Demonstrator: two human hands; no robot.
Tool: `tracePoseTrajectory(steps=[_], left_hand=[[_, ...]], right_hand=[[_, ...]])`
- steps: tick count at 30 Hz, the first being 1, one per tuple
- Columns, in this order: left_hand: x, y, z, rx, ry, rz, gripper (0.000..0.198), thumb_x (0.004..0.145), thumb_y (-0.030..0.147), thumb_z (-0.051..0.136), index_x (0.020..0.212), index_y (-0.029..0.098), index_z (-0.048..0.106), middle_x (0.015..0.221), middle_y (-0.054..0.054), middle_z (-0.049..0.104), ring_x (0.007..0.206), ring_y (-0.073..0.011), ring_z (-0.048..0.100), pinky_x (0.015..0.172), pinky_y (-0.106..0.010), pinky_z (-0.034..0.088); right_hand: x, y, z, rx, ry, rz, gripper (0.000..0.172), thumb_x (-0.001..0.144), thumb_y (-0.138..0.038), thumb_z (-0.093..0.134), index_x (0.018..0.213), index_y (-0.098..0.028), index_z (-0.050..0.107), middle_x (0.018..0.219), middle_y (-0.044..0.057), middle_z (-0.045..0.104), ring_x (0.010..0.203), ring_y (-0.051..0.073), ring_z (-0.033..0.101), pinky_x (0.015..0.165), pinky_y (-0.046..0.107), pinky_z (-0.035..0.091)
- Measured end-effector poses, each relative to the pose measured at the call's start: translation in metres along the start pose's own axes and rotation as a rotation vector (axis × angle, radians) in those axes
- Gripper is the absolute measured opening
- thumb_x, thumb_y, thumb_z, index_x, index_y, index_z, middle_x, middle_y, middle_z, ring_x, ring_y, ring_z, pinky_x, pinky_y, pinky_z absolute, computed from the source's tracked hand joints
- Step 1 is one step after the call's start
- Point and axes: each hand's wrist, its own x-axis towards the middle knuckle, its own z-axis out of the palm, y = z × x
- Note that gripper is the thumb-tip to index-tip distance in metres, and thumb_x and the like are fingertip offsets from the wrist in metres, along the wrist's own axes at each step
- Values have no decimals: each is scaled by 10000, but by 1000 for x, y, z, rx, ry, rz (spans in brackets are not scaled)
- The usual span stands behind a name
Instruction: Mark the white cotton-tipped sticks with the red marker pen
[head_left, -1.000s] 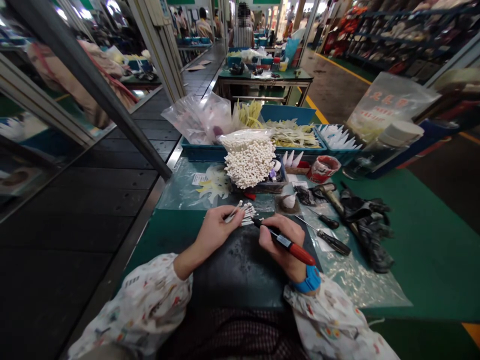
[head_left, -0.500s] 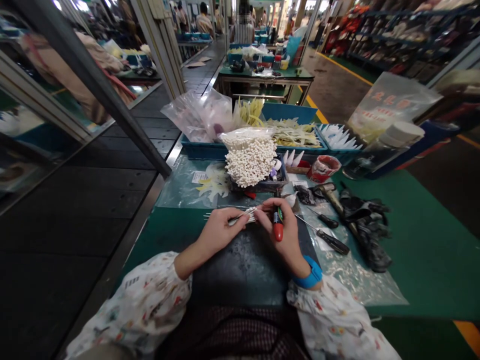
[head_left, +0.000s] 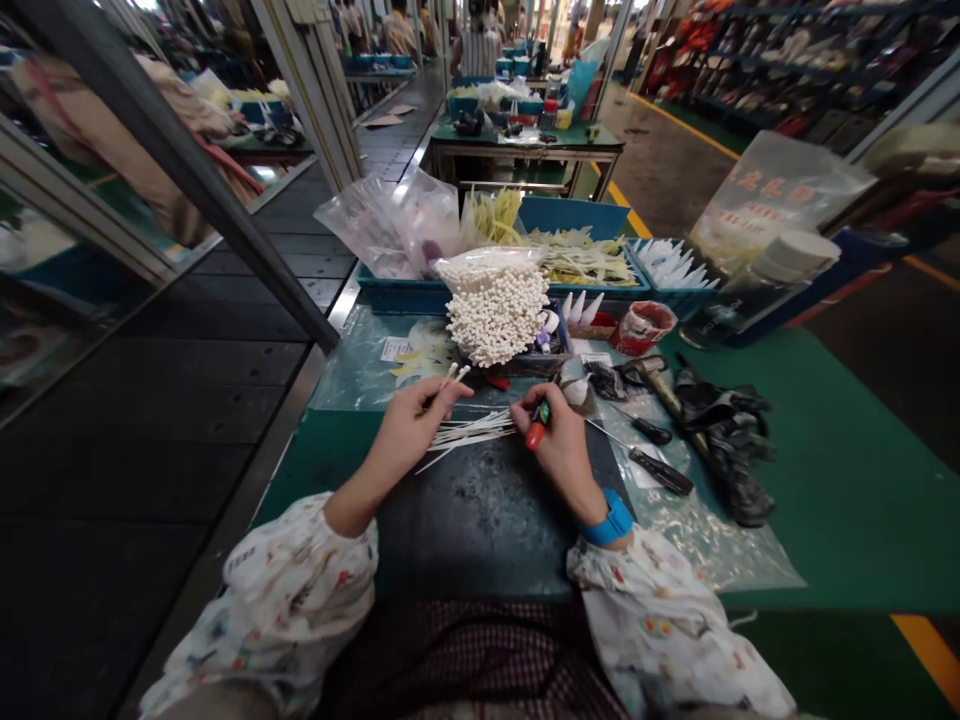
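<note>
Just one cam, head-worn, looking fwd & down over the bench [head_left: 825, 480]. Pretty close in: left grip [head_left: 409, 425] & right grip [head_left: 559, 445] sit mid-frame, sleeves [head_left: 300, 590] below them, aisle [head_left: 405, 130] far beyond. No 2nd view.

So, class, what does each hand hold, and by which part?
Left hand pinches a few white sticks near their tipped ends. Right hand grips a red-handled tool around its middle, the red end sticking out.
</note>
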Motion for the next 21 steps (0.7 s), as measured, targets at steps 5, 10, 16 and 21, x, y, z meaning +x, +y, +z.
tracePoseTrajectory(steps=[5, 10, 16, 21], left_hand=[[-4, -5, 18, -395, -241, -254, 508, 879, 619, 648, 965, 129, 752, 628, 57, 410, 500, -75, 325, 464, -215, 226], [-8, -4, 26, -325, -325, -250, 511, 903, 609, 604, 980, 128, 760, 661, 46, 430, 535, -78, 350, 480, -211, 242], [-10, -5, 28, -219, -409, -208, 519, 955, 585, 528, 1043, 134, 771, 693, 29, 495, 536, -79, 382, 497, -221, 263], [-10, -8, 30, -239, -417, -241, 541, 939, 617, 552, 1016, 125, 763, 694, 26, 514, 535, -74, 389, 499, -217, 265]], right_hand=[[-4, -2, -4, -311, -25, -57, 92, 894, -342, 631, 896, -251, 616, 805, 30, 669, 761, 220, 624, 662, 309, 429], [-10, -18, -3, 194, 22, -151, 185, 907, -351, 711, 956, -267, 554, 1028, 33, 787, 915, 209, 723, 828, 349, 532], [-13, -27, -3, 333, 94, -65, 272, 853, -342, 786, 910, -258, 533, 877, 2, 796, 790, 184, 741, 772, 335, 566], [-11, -23, -3, 347, 71, 16, 313, 819, -382, 810, 883, -254, 531, 826, -8, 782, 734, 180, 736, 726, 326, 582]])
